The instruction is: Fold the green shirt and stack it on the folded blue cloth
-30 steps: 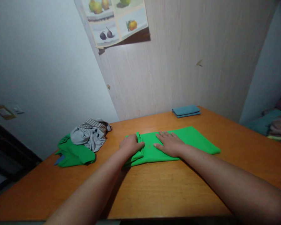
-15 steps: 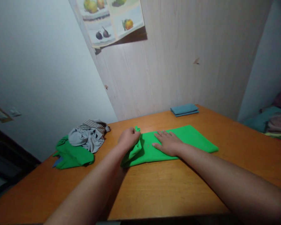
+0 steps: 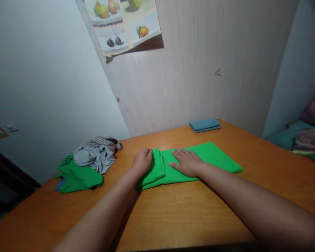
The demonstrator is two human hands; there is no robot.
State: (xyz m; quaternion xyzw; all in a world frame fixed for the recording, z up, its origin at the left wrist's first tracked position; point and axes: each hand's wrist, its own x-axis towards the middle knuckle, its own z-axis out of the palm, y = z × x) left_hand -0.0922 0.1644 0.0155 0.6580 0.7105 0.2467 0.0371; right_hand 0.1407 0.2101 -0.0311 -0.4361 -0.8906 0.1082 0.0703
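A bright green garment [image 3: 207, 155] lies on the table as a long folded strip, its left end turned over onto itself in a short flap. My left hand [image 3: 142, 161] is closed at the outer side of that flap, fingers curled on the green cloth; the fingertips are partly hidden. Flat on the middle of the strip, my right hand [image 3: 187, 162] presses down with its fingers spread, just right of the flap's edge. Which kind of garment it is, I cannot tell.
On the wooden table [image 3: 178, 213], a crumpled grey striped garment [image 3: 96, 155] and another green one [image 3: 80, 178] are heaped at the left. A folded blue cloth [image 3: 205, 125] rests at the back near the wall. More fabrics [image 3: 311, 140] are piled beyond the right edge.
The bunched left end of the green garment, lifted by my left hand before, now lies folded over rightward and flatter. My right hand stays pressed on the cloth.
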